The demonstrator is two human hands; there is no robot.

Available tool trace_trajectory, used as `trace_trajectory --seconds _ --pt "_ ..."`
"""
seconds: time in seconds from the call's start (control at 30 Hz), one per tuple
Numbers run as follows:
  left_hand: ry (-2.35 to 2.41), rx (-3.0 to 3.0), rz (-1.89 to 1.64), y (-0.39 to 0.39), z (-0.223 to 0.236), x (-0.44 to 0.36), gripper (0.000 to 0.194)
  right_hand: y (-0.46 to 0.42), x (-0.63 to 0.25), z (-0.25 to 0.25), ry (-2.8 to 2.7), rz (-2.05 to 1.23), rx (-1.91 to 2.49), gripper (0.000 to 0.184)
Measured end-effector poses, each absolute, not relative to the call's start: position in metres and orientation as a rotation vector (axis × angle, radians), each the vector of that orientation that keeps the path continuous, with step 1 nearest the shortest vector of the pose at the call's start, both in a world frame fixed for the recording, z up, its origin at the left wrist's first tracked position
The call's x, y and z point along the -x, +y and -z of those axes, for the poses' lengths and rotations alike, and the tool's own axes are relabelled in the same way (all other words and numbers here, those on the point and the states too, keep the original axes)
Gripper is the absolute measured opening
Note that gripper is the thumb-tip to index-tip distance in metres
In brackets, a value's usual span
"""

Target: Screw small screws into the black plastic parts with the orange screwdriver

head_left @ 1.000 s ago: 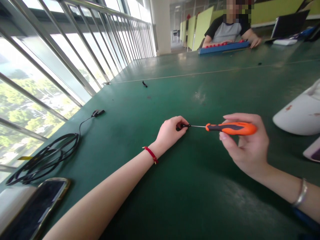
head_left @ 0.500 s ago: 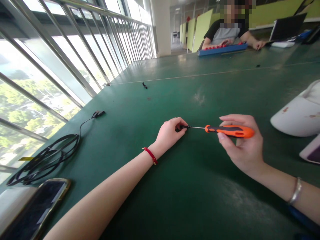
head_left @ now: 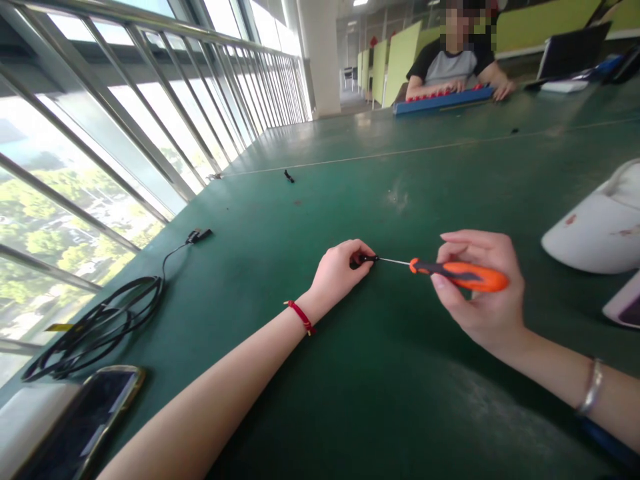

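Note:
My right hand [head_left: 483, 293] holds a screwdriver [head_left: 463, 273] with an orange and black handle, its fingers and thumb closed about the grip. The thin metal shaft points left and its tip meets a small black part [head_left: 369, 258]. That part is pinched between the thumb and fingers of my left hand [head_left: 340, 270], just above or on the green table. Most of it is hidden by the fingers, so its kind cannot be made out.
A coiled black cable [head_left: 100, 320] and a phone [head_left: 85, 427] lie at the left. Another small black piece [head_left: 289, 176] rests farther back. A white container [head_left: 595, 230] is at the right. Across the table [head_left: 240, 247], a person [head_left: 450, 67] sits behind a blue tray [head_left: 443, 101].
The screwdriver's handle has turned about its shaft and dipped slightly, its grip still in my right hand. My left hand keeps its pinch. The other person's hand has drawn in beside the blue tray.

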State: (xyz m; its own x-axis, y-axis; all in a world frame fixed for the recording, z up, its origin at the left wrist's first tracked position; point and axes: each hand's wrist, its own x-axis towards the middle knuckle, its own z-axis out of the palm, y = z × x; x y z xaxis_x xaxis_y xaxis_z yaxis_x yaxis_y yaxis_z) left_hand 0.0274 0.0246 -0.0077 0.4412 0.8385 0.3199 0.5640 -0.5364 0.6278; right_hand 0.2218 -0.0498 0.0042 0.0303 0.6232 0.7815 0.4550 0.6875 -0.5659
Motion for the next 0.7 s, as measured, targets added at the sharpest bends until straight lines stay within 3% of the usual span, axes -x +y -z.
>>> trace_trajectory --seconds 0.17,0.4,0.57,0.7 --pt "1.179 -2.262 -0.862 0.025 0.0083 -0.0276 0.013 -0.0549 -0.2204 -0.0078 -1.728 -0.074 1.007 0.017" --pt "1.173 -2.258 -0.86 0.0259 0.0092 -0.0273 0.013 -0.0517 -0.2204 -0.0034 -1.603 -0.152 0.889 0.043" --pt "1.175 -2.246 -0.853 0.0254 0.0086 -0.0278 0.013 -0.0551 -0.2229 -0.0063 -1.735 -0.134 0.991 0.021" --pt "1.192 -2.242 -0.849 0.0246 0.0067 -0.0291 0.013 -0.0554 -0.2214 -0.0073 -1.701 -0.051 0.984 0.02"
